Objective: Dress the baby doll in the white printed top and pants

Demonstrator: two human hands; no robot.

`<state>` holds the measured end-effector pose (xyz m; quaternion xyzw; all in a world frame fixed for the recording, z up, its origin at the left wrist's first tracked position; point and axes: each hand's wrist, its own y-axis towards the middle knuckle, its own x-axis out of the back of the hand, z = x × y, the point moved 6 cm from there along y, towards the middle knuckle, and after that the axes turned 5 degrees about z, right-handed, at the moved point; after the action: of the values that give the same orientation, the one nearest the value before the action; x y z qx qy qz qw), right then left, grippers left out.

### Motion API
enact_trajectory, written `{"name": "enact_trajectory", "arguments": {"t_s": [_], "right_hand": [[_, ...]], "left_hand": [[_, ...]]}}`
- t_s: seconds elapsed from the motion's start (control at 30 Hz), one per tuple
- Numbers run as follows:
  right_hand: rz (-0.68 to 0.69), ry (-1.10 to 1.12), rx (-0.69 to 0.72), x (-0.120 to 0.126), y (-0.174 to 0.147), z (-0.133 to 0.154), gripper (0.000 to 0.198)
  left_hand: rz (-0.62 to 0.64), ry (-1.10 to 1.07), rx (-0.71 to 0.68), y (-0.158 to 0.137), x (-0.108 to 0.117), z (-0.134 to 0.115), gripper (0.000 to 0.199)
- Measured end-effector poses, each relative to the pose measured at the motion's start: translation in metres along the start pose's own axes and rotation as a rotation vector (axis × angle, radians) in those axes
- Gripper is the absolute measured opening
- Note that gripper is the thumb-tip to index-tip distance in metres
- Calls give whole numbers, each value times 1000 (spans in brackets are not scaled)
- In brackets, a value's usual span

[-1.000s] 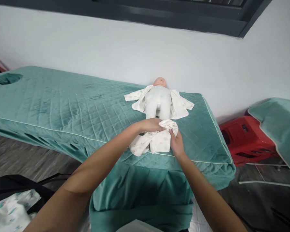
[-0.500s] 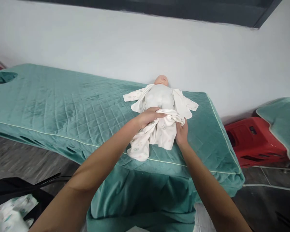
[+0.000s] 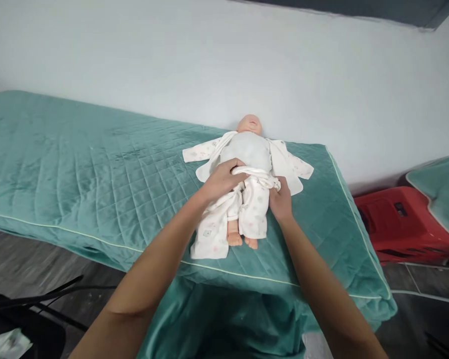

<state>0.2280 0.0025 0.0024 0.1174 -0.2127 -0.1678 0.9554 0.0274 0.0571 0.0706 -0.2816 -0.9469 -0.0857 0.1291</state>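
A baby doll point(image 3: 247, 151) lies on its back on the green quilted bed, its head near the wall and its feet toward me. Its open white printed jacket point(image 3: 292, 167) spreads to both sides of the grey-white torso. White printed pants point(image 3: 255, 207) cover its legs, with both bare feet showing below. My left hand point(image 3: 222, 180) grips the bunched waistband at the doll's hip on the left. On the other side, my right hand point(image 3: 280, 200) is closed on the waistband too. A loose printed cloth leg point(image 3: 211, 234) lies beside the doll's legs, partly under my left wrist.
The green bed point(image 3: 78, 169) runs along a white wall point(image 3: 153, 65). A red plastic chair point(image 3: 407, 224) stands at the right beside another green cover point(image 3: 439, 192). At the lower left is a black chair point(image 3: 26, 324) with a printed cloth point(image 3: 7, 345) on it.
The pants' fabric has been drawn up along the doll's legs, and both feet now show below it. Both hands keep their hold on the waistband. The view has shifted slightly.
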Motion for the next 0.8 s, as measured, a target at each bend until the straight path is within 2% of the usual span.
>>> {"name": "enact_trajectory", "arguments": {"t_s": [0.1,0.17,0.3,0.37,0.4,0.47,0.53,0.67,0.73,0.8], "right_hand": [[4,32,159,2,-5,24,35],[117,-3,231,-3,-4,51,42],[515,-123,121,-33,9,94,30],[624,-143,41,-44,18,104,24],[656,-127,5,-48,21,105,29],[667,-22,-68,-52,26,100,40],[614,157,-148,-49,28,88,43],[497,489,-269,-40,26,66,44],[521,592,-296,-42,24,63,43],[578,660,-318,-47,21,62,40]], "left_hand": [[44,-174,-15,-11,9,10,27],[43,-316,-16,-14,12,17,31],[27,-451,-2,-15,12,29,33],[7,-478,-2,-15,13,34,31],[2,-493,-3,-15,13,36,30],[35,-522,-6,-15,13,40,31],[117,-550,-11,-16,10,40,36],[310,-575,30,-20,-1,36,61],[323,-545,60,-21,-6,36,60],[254,-529,82,-21,-7,41,48]]}}
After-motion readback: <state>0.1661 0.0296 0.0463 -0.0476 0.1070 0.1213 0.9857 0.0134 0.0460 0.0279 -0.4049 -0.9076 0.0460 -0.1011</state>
